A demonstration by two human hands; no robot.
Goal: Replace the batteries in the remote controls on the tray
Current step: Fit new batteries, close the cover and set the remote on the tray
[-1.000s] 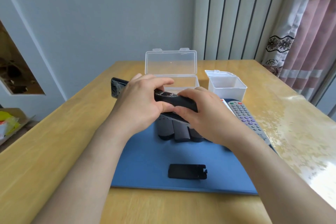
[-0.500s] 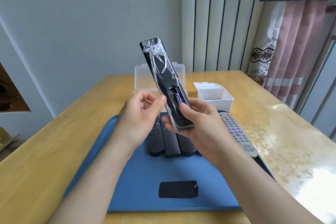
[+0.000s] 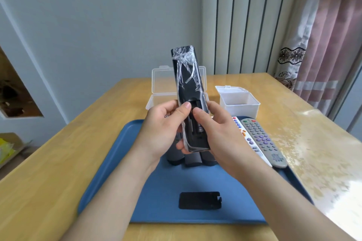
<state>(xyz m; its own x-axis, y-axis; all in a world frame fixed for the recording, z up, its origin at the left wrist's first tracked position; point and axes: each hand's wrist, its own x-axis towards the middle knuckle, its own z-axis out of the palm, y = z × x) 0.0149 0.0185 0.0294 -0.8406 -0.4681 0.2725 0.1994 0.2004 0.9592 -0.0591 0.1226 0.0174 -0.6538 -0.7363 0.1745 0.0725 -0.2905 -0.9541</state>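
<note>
A black remote (image 3: 188, 84) wrapped in clear film is held upright above the blue tray (image 3: 109, 172), its back facing me with the battery bay open. My left hand (image 3: 162, 133) grips its lower left side, thumb at the bay. My right hand (image 3: 215, 135) cups its lower right side, thumb tip pressed into the bay. The loose black battery cover (image 3: 199, 200) lies on the tray's near part. Three dark remotes (image 3: 191, 159) lie side by side under my hands. A grey remote (image 3: 264, 141) and a white remote (image 3: 245, 139) lie at the tray's right.
A clear plastic box (image 3: 158, 92) with its lid raised stands behind the tray. A white open container (image 3: 240, 102) sits to its right. The wooden table (image 3: 49, 172) extends left and right; its right side is glossy near a curtain (image 3: 329, 55).
The remote went from lying across my hands to standing upright with its back toward me. My right thumb moved onto the open battery bay, and my left hand closed on the remote's side.
</note>
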